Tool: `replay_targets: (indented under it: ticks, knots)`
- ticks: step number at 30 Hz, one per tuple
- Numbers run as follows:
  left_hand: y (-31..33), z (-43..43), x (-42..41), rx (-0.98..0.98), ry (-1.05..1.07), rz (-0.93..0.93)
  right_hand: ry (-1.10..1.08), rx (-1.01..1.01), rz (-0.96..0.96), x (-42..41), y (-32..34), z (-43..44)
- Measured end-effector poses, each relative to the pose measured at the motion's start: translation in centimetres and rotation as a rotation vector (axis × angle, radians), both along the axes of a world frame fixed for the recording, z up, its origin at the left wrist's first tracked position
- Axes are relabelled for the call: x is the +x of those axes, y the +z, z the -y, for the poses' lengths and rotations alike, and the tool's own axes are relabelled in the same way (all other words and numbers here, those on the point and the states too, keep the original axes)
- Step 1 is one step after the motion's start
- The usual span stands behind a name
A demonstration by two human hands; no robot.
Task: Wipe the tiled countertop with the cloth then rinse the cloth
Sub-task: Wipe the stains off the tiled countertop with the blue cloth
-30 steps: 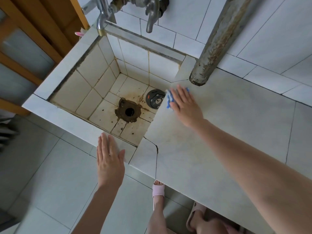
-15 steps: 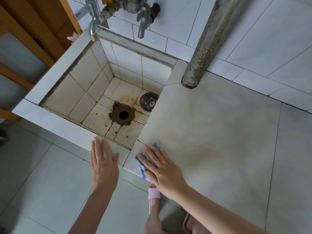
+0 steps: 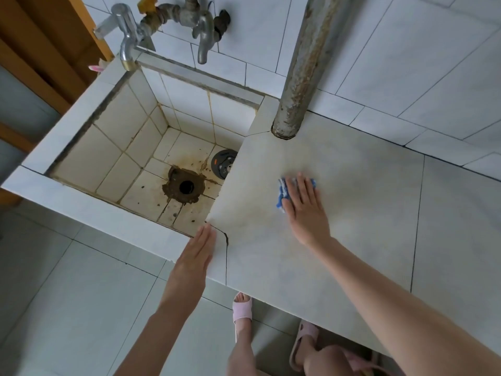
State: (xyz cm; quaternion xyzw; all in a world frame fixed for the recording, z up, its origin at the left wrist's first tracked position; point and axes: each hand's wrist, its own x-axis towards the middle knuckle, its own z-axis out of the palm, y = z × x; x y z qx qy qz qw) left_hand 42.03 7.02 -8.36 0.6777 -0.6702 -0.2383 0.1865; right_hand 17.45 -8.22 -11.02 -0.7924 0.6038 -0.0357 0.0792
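My right hand (image 3: 305,210) presses the blue cloth (image 3: 281,191) under straight fingers, near the counter's (image 3: 360,218) left edge. The sink (image 3: 89,202) lies just leftward; my left hand (image 3: 196,253) rests flat, fingers together, on the counter's front-left corner.

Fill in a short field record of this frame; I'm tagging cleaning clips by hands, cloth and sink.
stage: wiping, rinse not yet begun
cloth: blue, bunched on the countertop under the right hand
right hand: fingers straight, pressing the cloth
left hand: flat, at the counter's front edge by the sink corner
sink: stained tiles, open drain, dark round disc beside it
taps: two above the sink, no water visible
pipe: rusty, upright at the countertop's back
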Motion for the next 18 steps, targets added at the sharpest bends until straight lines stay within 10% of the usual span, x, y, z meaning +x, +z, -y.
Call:
replay_targets:
  ticks: [11, 18]
  knots:
    - [-1.2, -0.1, 0.5, -0.012, -0.058, 0.039, 0.482, -0.033, 0.105, 2.0, 0.9, -13.0]
    - [-1.7, -0.4, 0.7, 0.045, -0.104, 0.11, 0.201, 0.003, -0.083, -7.2, -0.3, -4.5]
